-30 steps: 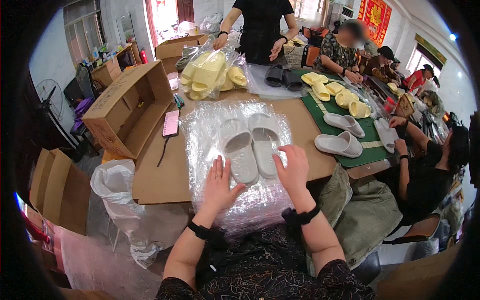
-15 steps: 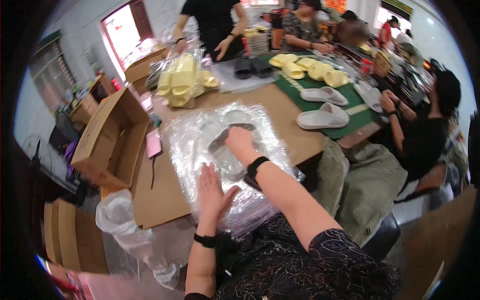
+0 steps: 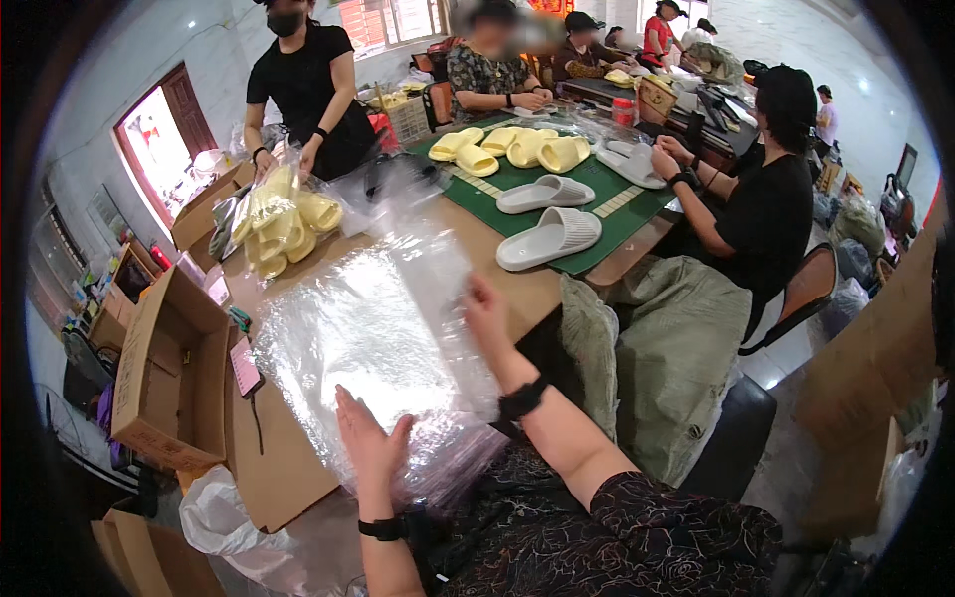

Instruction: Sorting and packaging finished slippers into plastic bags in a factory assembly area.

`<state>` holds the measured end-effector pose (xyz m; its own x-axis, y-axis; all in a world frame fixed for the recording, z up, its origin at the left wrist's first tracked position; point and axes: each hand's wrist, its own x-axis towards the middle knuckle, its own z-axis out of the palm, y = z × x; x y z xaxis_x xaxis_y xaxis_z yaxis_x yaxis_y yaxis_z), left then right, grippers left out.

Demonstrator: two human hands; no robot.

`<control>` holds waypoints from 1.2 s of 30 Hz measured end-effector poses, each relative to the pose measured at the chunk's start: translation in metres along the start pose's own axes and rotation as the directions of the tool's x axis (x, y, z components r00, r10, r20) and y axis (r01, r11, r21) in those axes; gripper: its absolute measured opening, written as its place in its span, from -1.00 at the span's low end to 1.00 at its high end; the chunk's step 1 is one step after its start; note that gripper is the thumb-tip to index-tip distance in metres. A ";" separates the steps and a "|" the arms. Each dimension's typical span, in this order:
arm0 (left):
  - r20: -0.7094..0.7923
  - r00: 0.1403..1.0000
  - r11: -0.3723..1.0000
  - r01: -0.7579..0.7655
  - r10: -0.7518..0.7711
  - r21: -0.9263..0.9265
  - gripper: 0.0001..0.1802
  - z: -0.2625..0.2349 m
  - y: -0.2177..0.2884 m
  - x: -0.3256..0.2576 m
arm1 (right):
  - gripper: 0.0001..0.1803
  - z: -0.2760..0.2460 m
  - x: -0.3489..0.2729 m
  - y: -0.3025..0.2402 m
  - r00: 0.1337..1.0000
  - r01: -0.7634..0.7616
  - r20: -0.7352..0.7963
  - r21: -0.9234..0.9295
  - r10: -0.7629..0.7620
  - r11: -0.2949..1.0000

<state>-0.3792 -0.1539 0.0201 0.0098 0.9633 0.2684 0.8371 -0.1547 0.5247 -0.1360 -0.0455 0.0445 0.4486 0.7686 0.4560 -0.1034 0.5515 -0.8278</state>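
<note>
A stack of clear plastic bags (image 3: 333, 318) lies on the cardboard-covered table in front of me, shining with glare. My left hand (image 3: 373, 443) rests on its near part, fingers stretched out and thumb apart. At the stack's right side, my right hand (image 3: 487, 316) has its fingers closed at the edge of a translucent plastic bag (image 3: 430, 284), which stands partly raised and blurred. A pair of light grey slippers (image 3: 549, 224) sits to the right of that hand, on a green mat (image 3: 617, 194).
Yellow slippers (image 3: 552, 151) stand farther back; bagged yellow ones (image 3: 279, 229) lie far left, by a standing co-worker's hands. An open cardboard box (image 3: 169, 378) and a pink phone-like object (image 3: 245, 366) are at left. Green sacks (image 3: 667, 348) hang at right, near a seated co-worker (image 3: 766, 199).
My right hand has moved from the bagged grey slippers on the stack to the bag's edge at the right. Those slippers no longer show there. The view has swung right.
</note>
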 end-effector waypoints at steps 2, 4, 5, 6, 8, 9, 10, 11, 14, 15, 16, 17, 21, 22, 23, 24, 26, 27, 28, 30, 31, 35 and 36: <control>-0.028 0.995 0.993 -0.094 0.097 0.074 0.28 0.007 0.003 0.003 | -0.85 -0.085 0.022 0.031 0.956 -0.065 -0.246 0.352 0.159 0.934; 0.028 0.993 0.993 -0.115 0.114 0.034 0.28 0.015 0.022 0.011 | -0.75 -0.236 0.055 0.052 0.850 0.243 -0.338 -0.428 -0.403 0.871; 0.022 0.994 0.993 -0.104 0.103 0.048 0.27 0.012 0.016 0.011 | -0.73 -0.266 0.056 0.036 0.865 0.261 -0.330 -0.348 -0.378 0.900; -0.016 1.000 0.993 -0.012 0.014 0.119 0.27 -0.004 -0.016 0.000 | -0.70 -0.191 0.034 -0.023 0.885 0.219 -0.433 0.066 -0.170 0.973; -0.017 0.998 0.988 -0.054 0.057 0.145 0.27 0.008 -0.009 0.004 | -0.74 -0.240 0.039 -0.073 0.741 0.357 -0.571 -0.112 -0.354 0.927; -0.019 0.998 0.990 -0.062 0.065 0.130 0.27 0.007 -0.008 0.007 | -0.73 -0.248 0.037 -0.083 0.697 0.373 -0.568 -0.236 -0.439 0.897; -0.024 0.997 0.991 -0.068 0.071 0.119 0.27 0.008 -0.007 0.007 | -0.72 -0.254 0.034 -0.090 0.653 0.380 -0.553 -0.352 -0.518 0.855; -0.039 0.996 0.995 -0.079 0.082 0.068 0.27 0.010 -0.003 0.007 | -0.72 -0.275 0.031 -0.080 0.647 0.383 -0.552 -0.361 -0.526 0.850; -0.020 0.999 0.995 -0.035 0.037 0.094 0.23 0.004 -0.010 0.001 | -0.65 -0.296 0.007 -0.010 0.735 0.163 -0.676 0.249 0.050 0.955; -0.027 0.999 0.993 -0.015 0.018 0.115 0.23 -0.002 -0.017 -0.004 | -0.63 -0.267 -0.010 0.011 0.700 0.116 -0.689 0.368 0.186 0.923; -0.044 0.999 0.995 -0.022 0.027 0.092 0.23 -0.003 -0.013 -0.004 | -0.60 -0.280 -0.029 0.050 0.672 0.035 -0.647 0.514 0.360 0.857; -0.012 0.993 0.993 -0.118 0.118 -0.019 0.22 0.023 0.020 0.012 | -0.56 -0.383 -0.056 0.090 0.593 -0.136 -0.683 0.438 0.428 0.888; -0.024 0.999 0.998 -0.037 0.038 0.054 0.26 0.009 0.002 0.006 | -0.62 -0.331 -0.074 0.139 0.459 -0.378 -0.690 0.418 0.559 0.826; -0.025 0.998 0.996 -0.061 0.062 0.062 0.26 0.011 -0.004 0.005 | -0.65 -0.328 -0.077 0.138 0.472 -0.417 -0.735 0.301 0.487 0.858; -0.018 0.996 0.994 -0.088 0.090 0.065 0.26 0.014 -0.005 0.005 | -0.68 -0.331 -0.076 0.133 0.484 -0.450 -0.777 0.174 0.403 0.876; -0.015 0.996 0.994 -0.082 0.083 0.067 0.26 0.013 -0.004 0.004 | -0.71 -0.330 -0.075 0.127 0.499 -0.485 -0.806 0.045 0.318 0.874; -0.030 0.993 0.992 -0.116 0.117 0.058 0.26 0.012 0.004 0.008 | -0.76 -0.326 -0.068 0.113 0.543 -0.534 -0.828 -0.213 0.139 0.818; -0.014 0.997 0.996 -0.075 0.076 0.050 0.25 0.006 0.006 0.005 | -0.80 -0.302 -0.052 0.100 0.595 -0.384 -0.802 -0.341 -0.053 0.858; -0.027 0.998 0.997 -0.055 0.057 0.061 0.25 0.003 0.001 0.004 | -0.83 -0.268 -0.024 0.078 0.617 -0.217 -0.748 -0.460 -0.244 0.861; -0.020 0.997 0.996 -0.076 0.077 0.039 0.24 0.005 -0.001 0.006 | -0.86 -0.247 0.016 0.044 0.777 0.023 -0.545 -0.478 -0.317 0.878; -0.029 0.997 0.997 -0.071 0.072 0.040 0.24 0.006 -0.001 0.007 | -0.84 -0.233 0.034 0.031 0.845 0.029 -0.448 -0.505 -0.290 0.863; -0.015 0.998 0.997 -0.057 0.058 0.055 0.24 -0.001 0.004 0.004 | -0.47 -0.176 0.094 0.004 0.962 -0.105 -0.238 -0.778 -0.136 0.619; 0.008 0.998 0.998 -0.060 0.059 0.037 0.23 0.000 0.011 0.006 | -0.30 -0.185 0.111 0.014 0.953 -0.103 -0.229 -0.859 -0.197 0.501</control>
<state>-0.3698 -0.1499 0.0272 0.0641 0.9542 0.2923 0.8547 -0.2037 0.4776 0.0763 -0.0125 0.0232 0.6515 0.5498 0.5228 0.6648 -0.0817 -0.7425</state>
